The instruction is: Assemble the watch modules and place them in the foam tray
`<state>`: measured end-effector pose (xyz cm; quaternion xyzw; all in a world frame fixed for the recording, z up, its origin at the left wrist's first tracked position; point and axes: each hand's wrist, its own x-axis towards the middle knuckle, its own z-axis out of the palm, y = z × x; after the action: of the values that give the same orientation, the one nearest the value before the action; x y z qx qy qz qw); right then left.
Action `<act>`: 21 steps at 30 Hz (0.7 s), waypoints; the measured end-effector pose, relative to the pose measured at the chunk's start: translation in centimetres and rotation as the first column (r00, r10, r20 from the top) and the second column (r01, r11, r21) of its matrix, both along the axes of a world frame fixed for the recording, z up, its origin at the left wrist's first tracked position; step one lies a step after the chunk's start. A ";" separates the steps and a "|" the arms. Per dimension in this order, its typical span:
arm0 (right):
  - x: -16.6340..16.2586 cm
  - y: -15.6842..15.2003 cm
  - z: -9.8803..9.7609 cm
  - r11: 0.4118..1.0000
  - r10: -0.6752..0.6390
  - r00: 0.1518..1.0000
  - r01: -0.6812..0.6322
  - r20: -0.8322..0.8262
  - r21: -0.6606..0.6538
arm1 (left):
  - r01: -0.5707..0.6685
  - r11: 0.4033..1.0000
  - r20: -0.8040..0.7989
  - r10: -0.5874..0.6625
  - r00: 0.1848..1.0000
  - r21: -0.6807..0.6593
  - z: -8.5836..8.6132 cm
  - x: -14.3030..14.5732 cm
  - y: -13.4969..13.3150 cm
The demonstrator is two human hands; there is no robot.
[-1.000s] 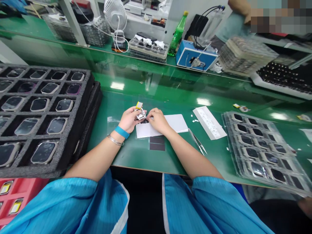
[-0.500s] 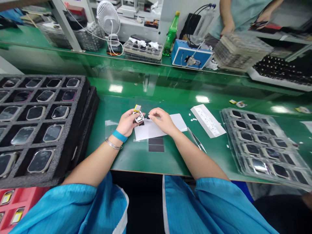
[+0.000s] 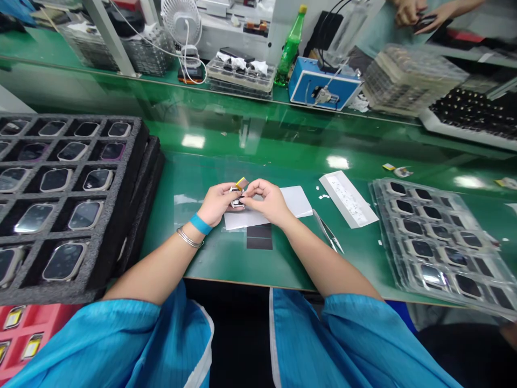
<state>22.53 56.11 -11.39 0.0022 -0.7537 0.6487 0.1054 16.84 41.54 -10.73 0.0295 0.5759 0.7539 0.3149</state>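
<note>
My left hand (image 3: 215, 203) is closed round an open smartwatch case (image 3: 235, 202), with its inner parts facing up. A yellow-edged battery (image 3: 242, 183) sticks up at the case's far side. My right hand (image 3: 266, 200) meets the case from the right, thumb and forefinger pinched over its opening. A small black piece is at those fingertips, mostly hidden. Under both hands lies a white paper sheet (image 3: 297, 200). Black rectangular stickers (image 3: 259, 237) lie just in front of it, and tweezers (image 3: 328, 231) rest to the right.
Left stands a foam tray (image 3: 117, 186) of watches, above a red tray (image 3: 44, 318) with batteries. On the right are a white box (image 3: 348, 199) with tiny bits and stacked clear trays (image 3: 440, 231) of watch screens. A co-worker's hands (image 3: 424, 13) work beyond the bench shelf.
My right hand has moved left with the small black piece and now meets the watch case. My left hand has shifted slightly right, turning the case. The battery leans more to the right.
</note>
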 end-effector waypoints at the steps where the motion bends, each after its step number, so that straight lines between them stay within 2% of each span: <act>1: 0.0 -0.1 0.0 1.000 -0.007 1.000 0.007 -0.005 0.017 | 0.002 1.000 0.002 -0.002 1.000 -0.001 0.0 0.0 0.0; 10: 0.5 -0.7 0.0 0.966 -0.064 0.993 0.087 -0.099 0.243 | -0.001 1.000 -0.010 0.001 1.000 -0.014 0.3 0.1 0.1; 13: 0.7 -1.0 0.0 0.906 -0.067 0.985 0.128 -0.162 0.403 | 0.009 1.000 -0.020 -0.009 1.000 0.001 0.1 0.2 0.0; 17: 0.8 -1.3 -0.1 0.790 -0.033 0.961 0.193 -0.273 0.582 | -0.016 1.000 -0.016 0.017 1.000 0.024 -0.2 0.1 -0.1; 19: 0.7 -1.1 -0.1 0.749 -0.102 0.943 0.282 -0.316 0.600 | -0.024 0.999 -0.012 0.024 1.000 0.022 -0.3 0.1 -0.1; 21: 0.3 -0.7 -0.3 0.767 -0.201 0.933 0.340 -0.299 0.544 | -0.018 1.000 -0.005 0.018 1.000 0.005 -0.2 0.1 0.0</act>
<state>22.86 55.42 -11.72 -0.0016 -0.8923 0.3570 0.2763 16.94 41.50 -10.96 0.0269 0.5749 0.7581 0.3066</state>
